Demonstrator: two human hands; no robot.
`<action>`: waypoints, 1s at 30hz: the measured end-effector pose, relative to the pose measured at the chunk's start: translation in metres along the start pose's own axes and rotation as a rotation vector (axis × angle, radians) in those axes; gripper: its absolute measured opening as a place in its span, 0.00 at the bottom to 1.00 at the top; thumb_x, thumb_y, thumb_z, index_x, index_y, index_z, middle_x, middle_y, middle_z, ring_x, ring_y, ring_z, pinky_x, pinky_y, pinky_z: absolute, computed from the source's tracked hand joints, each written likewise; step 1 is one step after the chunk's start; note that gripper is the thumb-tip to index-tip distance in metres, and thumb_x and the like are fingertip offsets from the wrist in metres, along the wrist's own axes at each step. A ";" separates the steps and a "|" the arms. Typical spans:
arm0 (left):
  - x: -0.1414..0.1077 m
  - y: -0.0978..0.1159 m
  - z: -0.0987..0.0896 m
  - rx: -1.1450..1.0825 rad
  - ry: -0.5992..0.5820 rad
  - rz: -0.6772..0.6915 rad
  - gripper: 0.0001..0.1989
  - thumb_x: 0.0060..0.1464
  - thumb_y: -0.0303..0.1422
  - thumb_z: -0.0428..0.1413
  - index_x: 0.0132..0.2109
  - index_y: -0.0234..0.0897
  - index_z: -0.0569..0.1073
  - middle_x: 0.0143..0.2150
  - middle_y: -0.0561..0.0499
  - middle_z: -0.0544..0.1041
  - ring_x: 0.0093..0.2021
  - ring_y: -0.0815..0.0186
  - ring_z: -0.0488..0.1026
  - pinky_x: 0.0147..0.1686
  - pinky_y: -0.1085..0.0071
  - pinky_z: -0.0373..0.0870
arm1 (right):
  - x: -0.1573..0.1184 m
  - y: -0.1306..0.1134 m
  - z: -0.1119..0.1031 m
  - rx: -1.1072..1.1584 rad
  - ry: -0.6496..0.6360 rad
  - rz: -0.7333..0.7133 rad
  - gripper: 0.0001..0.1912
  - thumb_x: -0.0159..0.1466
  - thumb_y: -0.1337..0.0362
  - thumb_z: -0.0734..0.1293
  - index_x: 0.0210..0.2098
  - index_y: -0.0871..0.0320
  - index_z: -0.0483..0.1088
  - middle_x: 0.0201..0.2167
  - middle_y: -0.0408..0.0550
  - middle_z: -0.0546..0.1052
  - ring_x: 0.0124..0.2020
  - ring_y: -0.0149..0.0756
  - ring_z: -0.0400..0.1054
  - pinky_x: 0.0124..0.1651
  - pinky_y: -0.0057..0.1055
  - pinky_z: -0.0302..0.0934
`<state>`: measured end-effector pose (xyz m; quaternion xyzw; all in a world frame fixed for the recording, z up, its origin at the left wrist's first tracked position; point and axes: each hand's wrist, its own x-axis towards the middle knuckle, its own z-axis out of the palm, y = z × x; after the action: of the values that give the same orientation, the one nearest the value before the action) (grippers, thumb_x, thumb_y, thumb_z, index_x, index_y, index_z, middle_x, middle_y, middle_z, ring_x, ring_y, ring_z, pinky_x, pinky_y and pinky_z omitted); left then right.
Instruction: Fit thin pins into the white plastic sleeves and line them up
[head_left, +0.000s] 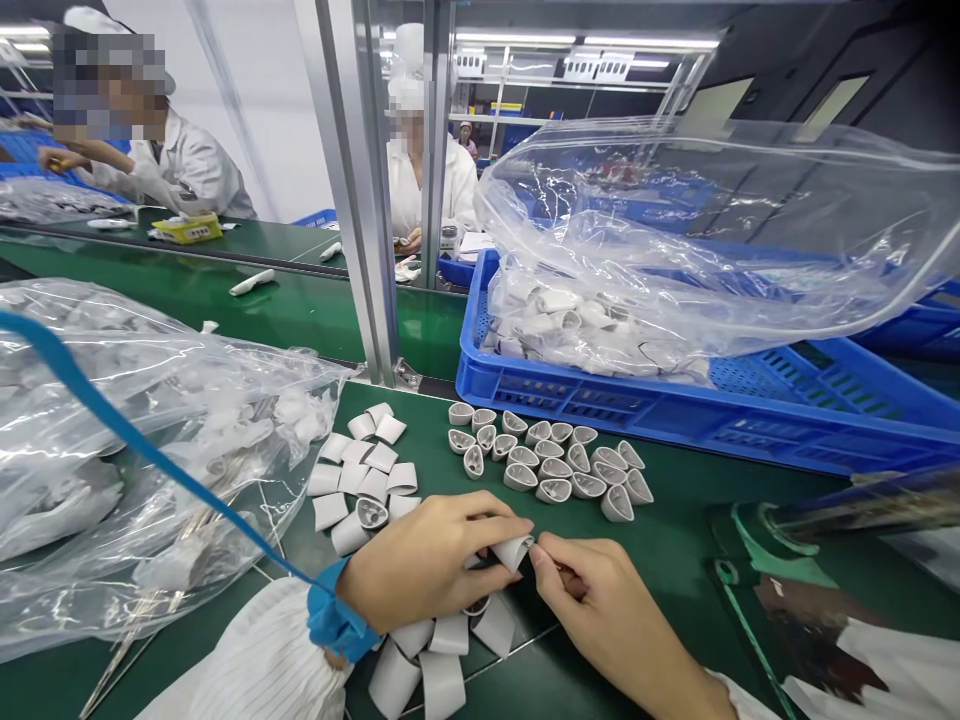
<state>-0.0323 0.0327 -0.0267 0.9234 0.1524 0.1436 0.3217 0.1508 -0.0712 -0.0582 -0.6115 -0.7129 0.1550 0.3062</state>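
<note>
My left hand point(424, 555) grips a short, hollow white plastic part point(512, 554), its open end turned toward the right. A blue wrist strap point(337, 612) with a cord circles that wrist. My right hand point(604, 595) is closed in a pinch at the part's opening; whatever its fingertips hold is too small and hidden to name. Similar white parts point(442, 680) lie below my left hand, partly covered by it. Another group of the same parts point(373, 485) lies on its side beyond the left wrist. Several more parts point(553, 467) stand with their openings up, small pieces visible inside.
A blue crate point(675, 410) holding a clear plastic bag point(720, 230) of parts stands at the back right. A large bag point(187, 450) and thin metal rods point(127, 650) lie left. A metal post point(360, 200) rises behind. Co-workers point(202, 165) sit across the green conveyor point(300, 320).
</note>
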 end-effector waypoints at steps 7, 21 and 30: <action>0.001 0.000 0.002 -0.023 0.000 0.030 0.18 0.60 0.26 0.58 0.57 0.36 0.73 0.54 0.47 0.78 0.50 0.59 0.77 0.50 0.67 0.75 | 0.001 -0.001 0.002 -0.050 0.087 0.027 0.20 0.69 0.66 0.59 0.22 0.58 0.48 0.16 0.35 0.49 0.17 0.24 0.44 0.22 0.28 0.40; -0.003 -0.034 -0.035 0.219 0.445 -0.351 0.14 0.60 0.34 0.59 0.52 0.40 0.75 0.45 0.48 0.79 0.46 0.58 0.74 0.47 0.61 0.71 | 0.002 -0.003 -0.005 0.256 0.159 0.273 0.22 0.75 0.52 0.51 0.30 0.55 0.63 0.21 0.39 0.61 0.21 0.29 0.55 0.25 0.25 0.50; 0.018 -0.061 -0.033 0.457 0.339 -0.472 0.09 0.62 0.34 0.54 0.47 0.36 0.69 0.38 0.46 0.79 0.45 0.53 0.74 0.50 0.55 0.64 | 0.003 0.000 0.001 0.302 0.031 0.287 0.25 0.75 0.48 0.49 0.29 0.56 0.60 0.22 0.40 0.60 0.23 0.31 0.55 0.29 0.27 0.50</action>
<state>-0.0394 0.1028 -0.0377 0.8740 0.4403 0.1785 0.1017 0.1503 -0.0681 -0.0587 -0.6562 -0.5824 0.2927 0.3803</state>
